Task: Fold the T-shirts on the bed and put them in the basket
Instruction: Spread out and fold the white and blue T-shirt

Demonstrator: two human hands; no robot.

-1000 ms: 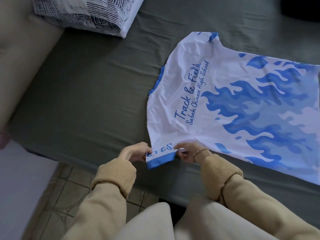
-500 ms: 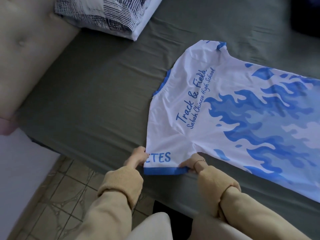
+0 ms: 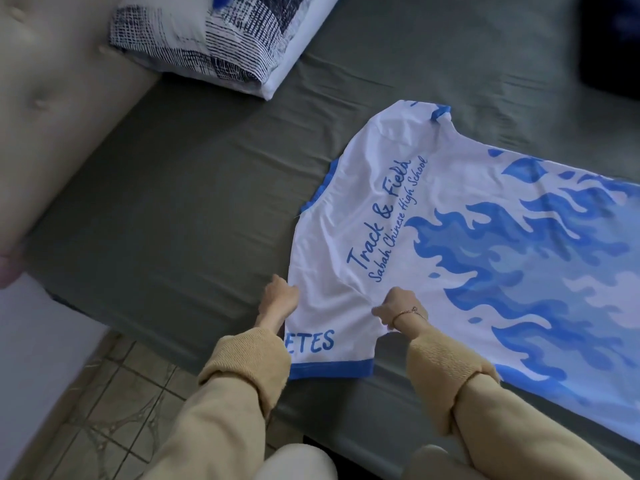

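At the far left stands a beige padded headboard [image 3: 52,109], and beside it a pillow [image 3: 214,39] with a dark blue and white pattern lies on the grey bed [image 3: 194,202]. Nearer to the person, the left hand [image 3: 278,301] is at the left edge of the T-shirt [image 3: 467,244], its fingers curled and pinching the white cloth just above the sleeve [image 3: 330,355]. This sleeve, with a blue band and the letters "ETES", hangs over the bed edge between the 2 wrists. To the right of it, the right hand [image 3: 398,308], which wears a thin bracelet, has its fingers closed on a fold of cloth where the sleeve meets the body. Beyond the fingers the T-shirt lies flat, with the blue words "Track & Field" and blue flames spreading away to the right.
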